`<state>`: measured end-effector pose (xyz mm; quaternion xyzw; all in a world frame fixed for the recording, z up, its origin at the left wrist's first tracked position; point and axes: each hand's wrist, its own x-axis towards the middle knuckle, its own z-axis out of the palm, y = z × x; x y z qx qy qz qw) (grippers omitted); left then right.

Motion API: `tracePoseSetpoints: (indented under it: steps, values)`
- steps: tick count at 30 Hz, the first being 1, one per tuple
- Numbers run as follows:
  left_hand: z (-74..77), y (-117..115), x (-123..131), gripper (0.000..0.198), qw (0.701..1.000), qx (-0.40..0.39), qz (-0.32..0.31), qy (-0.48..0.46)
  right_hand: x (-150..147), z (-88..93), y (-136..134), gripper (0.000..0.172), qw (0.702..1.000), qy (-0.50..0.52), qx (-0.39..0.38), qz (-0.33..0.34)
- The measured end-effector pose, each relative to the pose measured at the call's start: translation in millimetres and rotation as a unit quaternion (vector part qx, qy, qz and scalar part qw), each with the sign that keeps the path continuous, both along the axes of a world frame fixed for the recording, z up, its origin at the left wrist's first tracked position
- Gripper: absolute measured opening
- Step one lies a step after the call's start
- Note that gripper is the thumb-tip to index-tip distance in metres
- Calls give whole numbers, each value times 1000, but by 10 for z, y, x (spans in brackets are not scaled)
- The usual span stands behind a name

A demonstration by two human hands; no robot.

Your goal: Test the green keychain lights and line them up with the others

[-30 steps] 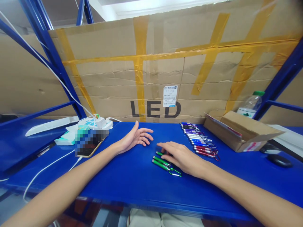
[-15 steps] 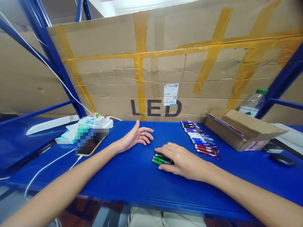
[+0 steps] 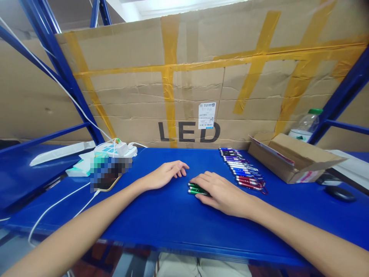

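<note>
On the blue table [image 3: 161, 219], my right hand [image 3: 217, 190] lies palm down over a small bunch of green pen-shaped keychain lights [image 3: 196, 189], fingers curled around them; only their left ends show. My left hand [image 3: 167, 174] rests palm down just to their left, fingers loosely spread, holding nothing. A neat row of more keychain lights [image 3: 242, 169] in purple, silver, blue and red lies to the right of my right hand.
An open cardboard box [image 3: 291, 157] sits at the right, with a plastic bottle [image 3: 305, 125] behind it and a black mouse [image 3: 340, 193] nearer. At the left are a phone [image 3: 106, 179], a white power strip [image 3: 118, 149] and cables. A large taped "LED" carton [image 3: 190, 88] forms the back wall.
My right hand has gathered the spread green lights into a tight bunch and slid them slightly away. My left hand has turned from palm-up to palm-down and moved toward them.
</note>
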<state>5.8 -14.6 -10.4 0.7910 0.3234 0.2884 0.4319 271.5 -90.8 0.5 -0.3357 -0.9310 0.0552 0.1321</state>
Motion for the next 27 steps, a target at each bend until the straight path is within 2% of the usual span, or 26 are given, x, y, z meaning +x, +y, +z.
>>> tracePoseSetpoints:
  steps: [3, 7, 12, 16, 19, 22, 27]
  values:
    - [44, -42, 5, 59, 998, 31, 0, 46, -12, 56, -26, 17, 1000, -21, 1, -3]
    - [53, -15, -19, 56, 998, 26, 0, 65, 24, 145, -79, 1, 998, -64, 15, 15]
    - [39, 11, -37, 54, 997, 21, -1, 76, 120, 258, -158, 8, 993, -113, 16, 12]
    - [49, 17, -30, 54, 997, 15, -5, 77, 139, 296, -264, 7, 988, -148, 39, 17]
    - [56, 25, -27, 54, 997, 14, -9, 79, 166, 225, -391, 19, 981, -168, 97, 14]
    - [54, 30, -32, 53, 997, 14, -9, 81, 281, 69, -541, 31, 973, -155, 169, 28]
    - [59, 29, -43, 52, 995, 17, -6, 94, 637, -143, -744, 32, 983, -101, 150, -23]
